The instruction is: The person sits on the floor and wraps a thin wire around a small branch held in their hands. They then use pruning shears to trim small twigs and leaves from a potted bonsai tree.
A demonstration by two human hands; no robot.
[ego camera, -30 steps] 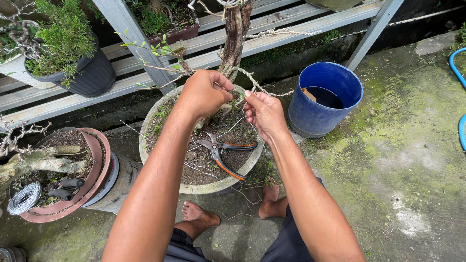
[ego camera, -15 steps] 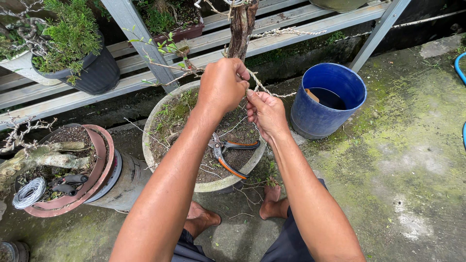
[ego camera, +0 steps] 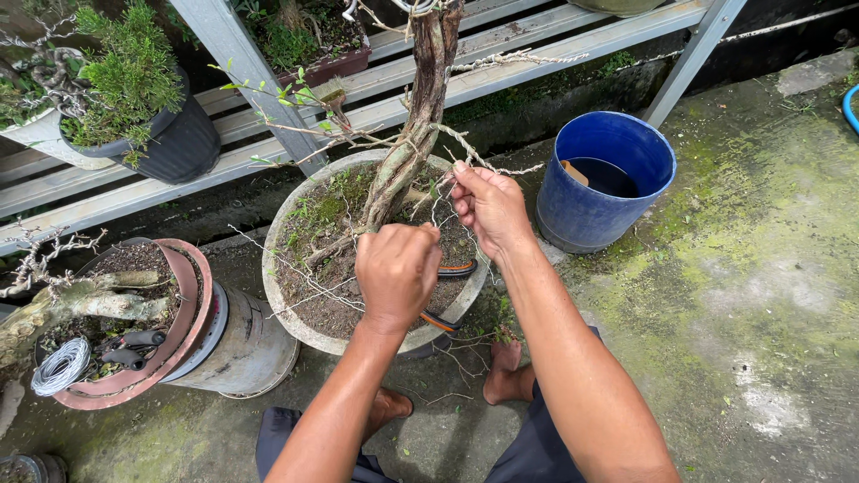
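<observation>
The right hand (ego camera: 488, 207) pinches a thin branch (ego camera: 465, 148) running toward 10 o'clock to the trunk (ego camera: 420, 107), while the left hand (ego camera: 396, 273), closed in a fist, sits lower at 7 o'clock.

Blue bucket (ego camera: 606, 179) on mossy concrete (ego camera: 761, 295), right of the metal rack (ego camera: 501, 76). On the rack, 1 black pot (ego camera: 183, 143) with a green shrub (ego camera: 125, 76), beside a white pot (ego camera: 45, 139). Lower left, reddish pot (ego camera: 183, 313) holding a pale stump (ego camera: 80, 304), wire coil (ego camera: 61, 365) and black-handled pliers (ego camera: 130, 349). Blue hose (ego camera: 848, 105) at right edge.
</observation>
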